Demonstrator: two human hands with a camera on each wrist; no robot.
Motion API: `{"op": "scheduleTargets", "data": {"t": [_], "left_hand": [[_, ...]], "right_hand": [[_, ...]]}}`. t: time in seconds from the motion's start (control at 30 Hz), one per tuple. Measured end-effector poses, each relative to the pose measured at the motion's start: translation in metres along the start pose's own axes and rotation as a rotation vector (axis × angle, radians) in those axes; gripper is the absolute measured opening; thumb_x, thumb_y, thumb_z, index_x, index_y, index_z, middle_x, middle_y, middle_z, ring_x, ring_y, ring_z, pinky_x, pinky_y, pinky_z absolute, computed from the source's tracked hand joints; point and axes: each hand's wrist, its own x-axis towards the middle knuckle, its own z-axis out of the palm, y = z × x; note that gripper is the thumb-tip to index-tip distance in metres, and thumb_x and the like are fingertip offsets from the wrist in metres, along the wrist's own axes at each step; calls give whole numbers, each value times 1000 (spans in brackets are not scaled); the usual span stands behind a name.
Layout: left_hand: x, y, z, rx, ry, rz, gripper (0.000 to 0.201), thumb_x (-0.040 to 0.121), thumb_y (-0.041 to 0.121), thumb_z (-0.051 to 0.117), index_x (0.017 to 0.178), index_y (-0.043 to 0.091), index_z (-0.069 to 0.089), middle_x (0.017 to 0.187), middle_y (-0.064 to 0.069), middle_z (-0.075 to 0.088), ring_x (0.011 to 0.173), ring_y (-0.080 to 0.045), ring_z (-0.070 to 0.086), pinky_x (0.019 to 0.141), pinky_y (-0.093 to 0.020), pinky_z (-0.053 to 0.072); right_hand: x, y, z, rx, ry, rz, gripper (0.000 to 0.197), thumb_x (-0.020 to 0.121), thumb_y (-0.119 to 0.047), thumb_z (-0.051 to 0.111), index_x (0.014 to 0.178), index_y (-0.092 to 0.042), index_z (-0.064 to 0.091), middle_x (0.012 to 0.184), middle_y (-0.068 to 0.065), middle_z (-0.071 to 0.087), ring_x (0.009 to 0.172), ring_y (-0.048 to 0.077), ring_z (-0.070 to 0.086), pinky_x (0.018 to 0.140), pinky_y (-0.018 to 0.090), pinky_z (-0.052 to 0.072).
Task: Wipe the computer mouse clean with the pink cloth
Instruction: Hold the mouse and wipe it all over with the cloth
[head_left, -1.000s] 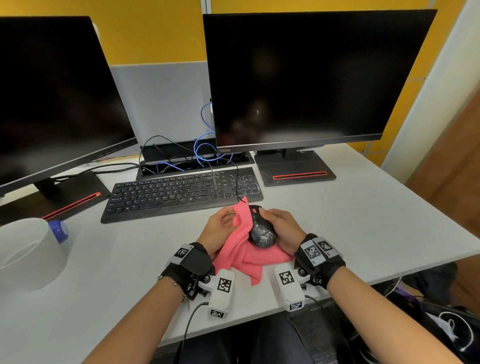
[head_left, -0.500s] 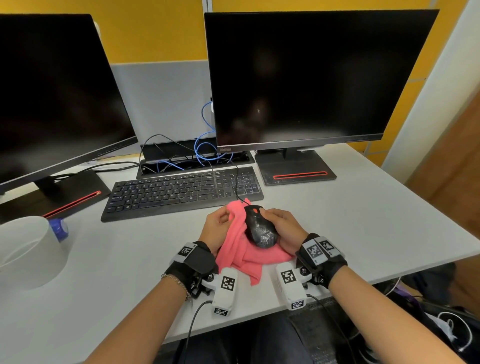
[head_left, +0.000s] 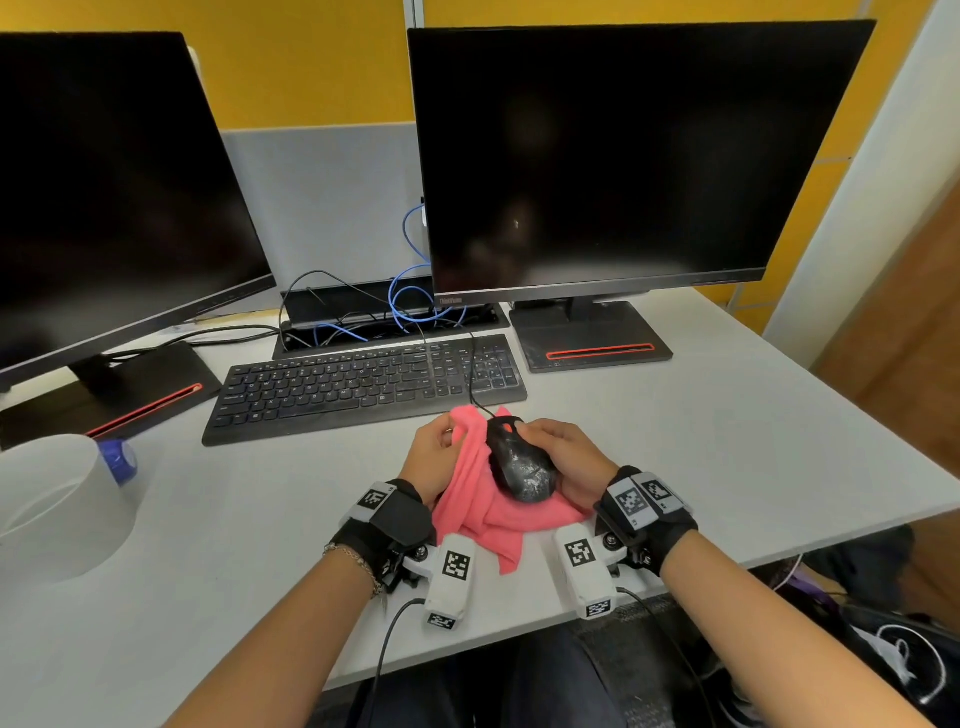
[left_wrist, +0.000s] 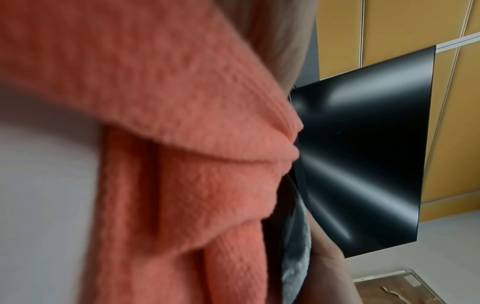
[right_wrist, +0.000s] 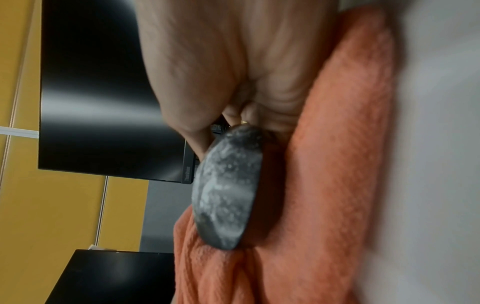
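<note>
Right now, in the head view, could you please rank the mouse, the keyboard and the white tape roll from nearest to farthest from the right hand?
1. Mouse: held in the right hand, over the pink cloth.
2. Keyboard: just behind the hands.
3. White tape roll: at the far left desk edge.

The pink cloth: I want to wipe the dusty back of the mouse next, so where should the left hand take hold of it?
Judging by the pose, grip the raised fold of the pink cloth left of the mouse, coming from the left. The right hand covers the mouse's right side, and the rest of the cloth lies pinned under the mouse.
</note>
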Motion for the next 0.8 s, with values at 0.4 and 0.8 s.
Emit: {"op": "scheduleTargets", "data": {"t": [0.4, 0.8], "left_hand": [[-5, 2, -4, -19, -215, -42, 59, 77, -9, 73, 128, 8, 50, 117, -17, 64, 105, -25, 65, 92, -35, 53], [2, 1, -3, -41, -39, -26, 20, 91, 5, 62, 110, 5, 65, 95, -11, 71, 81, -15, 67, 68, -24, 54]], "right_hand": [[10, 5, 2, 31, 74, -2, 17, 96, -11, 57, 82, -2, 57, 80, 17, 62, 70, 24, 62, 63, 30, 55], [5, 3, 3, -30, 55, -5, 17, 96, -9, 57, 79, -4, 58, 79, 13, 62, 71, 20, 61, 59, 26, 54]]}}
